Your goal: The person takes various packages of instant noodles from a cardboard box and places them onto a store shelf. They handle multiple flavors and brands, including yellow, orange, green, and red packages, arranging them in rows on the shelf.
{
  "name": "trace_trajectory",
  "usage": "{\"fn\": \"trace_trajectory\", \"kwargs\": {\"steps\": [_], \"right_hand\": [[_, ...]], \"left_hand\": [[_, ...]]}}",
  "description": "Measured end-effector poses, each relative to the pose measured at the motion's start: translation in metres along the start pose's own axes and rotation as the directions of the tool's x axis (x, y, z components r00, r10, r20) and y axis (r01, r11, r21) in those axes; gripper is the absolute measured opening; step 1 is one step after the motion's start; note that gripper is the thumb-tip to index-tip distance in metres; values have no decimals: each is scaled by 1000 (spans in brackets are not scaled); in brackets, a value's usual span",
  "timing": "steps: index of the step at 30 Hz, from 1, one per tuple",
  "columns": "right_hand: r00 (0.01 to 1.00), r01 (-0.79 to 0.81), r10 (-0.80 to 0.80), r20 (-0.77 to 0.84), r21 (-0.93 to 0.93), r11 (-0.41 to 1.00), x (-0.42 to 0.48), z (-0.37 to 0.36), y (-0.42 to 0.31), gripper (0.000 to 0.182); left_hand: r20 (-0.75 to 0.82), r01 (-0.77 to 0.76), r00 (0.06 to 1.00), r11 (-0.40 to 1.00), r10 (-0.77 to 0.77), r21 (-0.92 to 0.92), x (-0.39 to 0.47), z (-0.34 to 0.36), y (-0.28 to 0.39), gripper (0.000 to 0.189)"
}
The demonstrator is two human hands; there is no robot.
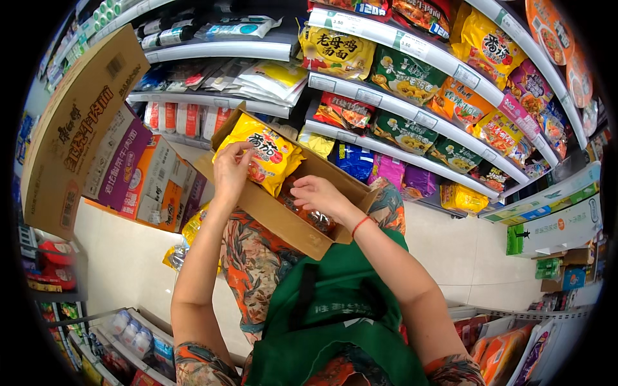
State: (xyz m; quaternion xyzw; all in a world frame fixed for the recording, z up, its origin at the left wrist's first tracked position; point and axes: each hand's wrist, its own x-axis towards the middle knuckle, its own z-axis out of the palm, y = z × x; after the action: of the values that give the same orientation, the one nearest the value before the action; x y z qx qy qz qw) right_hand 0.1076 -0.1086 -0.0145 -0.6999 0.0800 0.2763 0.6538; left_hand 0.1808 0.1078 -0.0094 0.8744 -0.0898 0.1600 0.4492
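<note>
An opened cardboard carton [289,212] rests at a slant by my knees. A yellow multipack of instant noodles [263,157] lies tilted in its far left end. My left hand [234,169] is at the near left edge of this pack, thumb and fingertips drawn together; whether they pinch the wrapping I cannot tell. Over the carton's middle is my right hand [321,198], fingers spread and slightly curled, holding nothing. Beneath it, dark reddish packs in clear wrapping [316,219] lie deeper in the carton, partly hidden by the hand.
Shelves of noodle packs [405,128] curve across the front and right. At left stand a large brown carton [82,130] and printed noodle cartons [145,178]. More yellow packs [195,224] lie on the floor beside my left forearm. Low shelves [130,342] stand behind at left.
</note>
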Motion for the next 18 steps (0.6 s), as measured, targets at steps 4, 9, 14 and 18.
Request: {"fn": "trace_trajectory", "kwargs": {"steps": [4,9,14,18], "right_hand": [[999,-34,33,-25,-38,999,13,17,-10,51],[997,-70,65,-39,-140,988,32,32,-20,57],[988,-118,103,-112,-141,983,47,46,-21,60],[983,-117,100,-156,-101,988,52,45,-13,64]], "left_hand": [[-18,-36,999,986,40,163,4,-13,-14,25],[-28,4,1000,979,2,206,2,-13,-33,41],[-34,-36,998,970,46,240,-1,-10,-41,52],[17,-7,1000,972,3,235,-1,-10,-38,54]]}}
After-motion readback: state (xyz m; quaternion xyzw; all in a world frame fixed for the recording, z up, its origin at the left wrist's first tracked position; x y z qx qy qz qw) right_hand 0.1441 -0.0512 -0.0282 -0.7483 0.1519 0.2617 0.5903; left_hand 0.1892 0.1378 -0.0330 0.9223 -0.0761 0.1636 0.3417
